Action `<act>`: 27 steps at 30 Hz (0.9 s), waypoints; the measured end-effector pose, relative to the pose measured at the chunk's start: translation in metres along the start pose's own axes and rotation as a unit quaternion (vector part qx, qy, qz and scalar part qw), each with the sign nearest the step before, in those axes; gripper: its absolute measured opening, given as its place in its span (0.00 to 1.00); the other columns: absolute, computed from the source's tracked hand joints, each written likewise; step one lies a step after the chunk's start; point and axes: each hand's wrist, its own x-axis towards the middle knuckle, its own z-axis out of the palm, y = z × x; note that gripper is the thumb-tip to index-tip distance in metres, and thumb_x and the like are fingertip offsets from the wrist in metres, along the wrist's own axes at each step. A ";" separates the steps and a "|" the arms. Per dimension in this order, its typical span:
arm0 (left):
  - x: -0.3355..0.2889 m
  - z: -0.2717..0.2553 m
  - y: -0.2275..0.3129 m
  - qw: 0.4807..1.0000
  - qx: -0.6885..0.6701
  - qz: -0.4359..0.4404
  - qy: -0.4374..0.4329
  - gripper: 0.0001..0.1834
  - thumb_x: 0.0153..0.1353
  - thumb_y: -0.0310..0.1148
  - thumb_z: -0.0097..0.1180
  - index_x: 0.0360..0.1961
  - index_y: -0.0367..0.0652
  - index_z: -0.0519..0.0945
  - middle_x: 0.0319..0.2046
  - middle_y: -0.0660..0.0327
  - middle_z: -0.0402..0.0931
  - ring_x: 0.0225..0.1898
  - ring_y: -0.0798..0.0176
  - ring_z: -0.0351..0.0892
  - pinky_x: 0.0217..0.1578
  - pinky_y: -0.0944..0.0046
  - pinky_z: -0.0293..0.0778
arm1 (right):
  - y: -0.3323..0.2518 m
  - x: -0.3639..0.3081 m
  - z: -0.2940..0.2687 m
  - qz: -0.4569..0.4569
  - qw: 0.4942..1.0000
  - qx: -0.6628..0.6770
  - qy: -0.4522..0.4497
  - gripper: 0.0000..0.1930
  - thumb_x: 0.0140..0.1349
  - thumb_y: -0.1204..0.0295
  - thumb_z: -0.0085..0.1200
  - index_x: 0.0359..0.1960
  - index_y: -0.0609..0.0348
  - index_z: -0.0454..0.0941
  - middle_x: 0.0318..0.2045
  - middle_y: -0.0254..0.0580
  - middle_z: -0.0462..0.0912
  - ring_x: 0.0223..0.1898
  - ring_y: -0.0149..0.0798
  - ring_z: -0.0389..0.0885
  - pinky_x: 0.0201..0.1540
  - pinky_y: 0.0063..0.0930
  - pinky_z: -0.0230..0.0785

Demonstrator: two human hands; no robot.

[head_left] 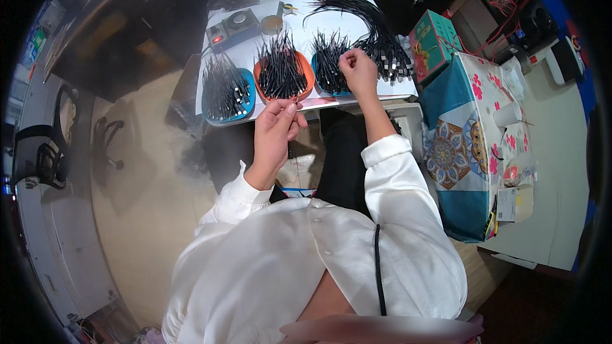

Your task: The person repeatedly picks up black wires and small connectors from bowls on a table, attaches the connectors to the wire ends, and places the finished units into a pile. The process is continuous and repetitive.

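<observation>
My left hand [279, 122] is just in front of the orange tray [308, 75], with thumb and forefinger pinched on something too small to make out. My right hand [359, 71] is over the right-hand blue tray [317, 78], its fingers curled together; what they hold, if anything, is hidden. Short black cables [280, 67] with metal plug ends fill the orange tray, standing in a dense bunch. More such cables [328, 57] fill the right blue tray, partly behind my right hand. At the left, another blue tray [248, 83] holds a similar bunch.
A long bundle of black cables [354, 9] curves across the back right of the white table [395, 88]. A grey device with a red light [234, 28] stands behind the trays beside a small round tin [272, 24]. A green box [435, 44] and a cloth-covered table [456, 146] flank the right.
</observation>
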 end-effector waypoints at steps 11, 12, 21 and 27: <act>-0.035 0.015 0.022 0.998 -0.018 0.002 -0.066 0.11 0.71 0.31 0.44 0.37 0.33 0.74 0.25 0.57 0.76 0.19 0.77 0.62 0.20 0.78 0.57 | -0.110 -0.100 -0.074 0.089 0.831 0.478 -0.269 0.08 0.62 0.75 0.58 0.41 0.65 0.77 0.27 0.26 0.76 0.29 0.18 0.69 0.32 0.12 0.61; -0.037 0.015 0.024 0.997 -0.019 0.005 -0.080 0.11 0.71 0.31 0.44 0.37 0.33 0.74 0.25 0.57 0.76 0.18 0.77 0.62 0.20 0.78 0.58 | -0.115 -0.103 -0.075 0.090 0.826 0.489 -0.266 0.08 0.61 0.75 0.59 0.40 0.65 0.78 0.28 0.27 0.77 0.29 0.18 0.70 0.33 0.12 0.61; -0.058 0.019 0.021 0.976 0.172 0.132 -0.032 0.09 0.69 0.30 0.49 0.39 0.34 0.76 0.24 0.64 0.75 0.20 0.77 0.66 0.20 0.78 0.59 | -0.140 -0.134 -0.088 -0.014 0.934 0.314 -0.171 0.03 0.58 0.77 0.58 0.29 0.62 0.77 0.20 0.27 0.75 0.23 0.18 0.69 0.26 0.15 0.62; -0.069 0.021 0.023 0.975 0.134 0.149 -0.093 0.09 0.70 0.30 0.48 0.38 0.34 0.75 0.27 0.65 0.75 0.22 0.78 0.65 0.22 0.78 0.59 | -0.132 -0.129 -0.097 0.121 0.731 0.598 -0.304 0.05 0.59 0.75 0.55 0.28 0.59 0.72 0.20 0.27 0.71 0.19 0.19 0.63 0.23 0.14 0.54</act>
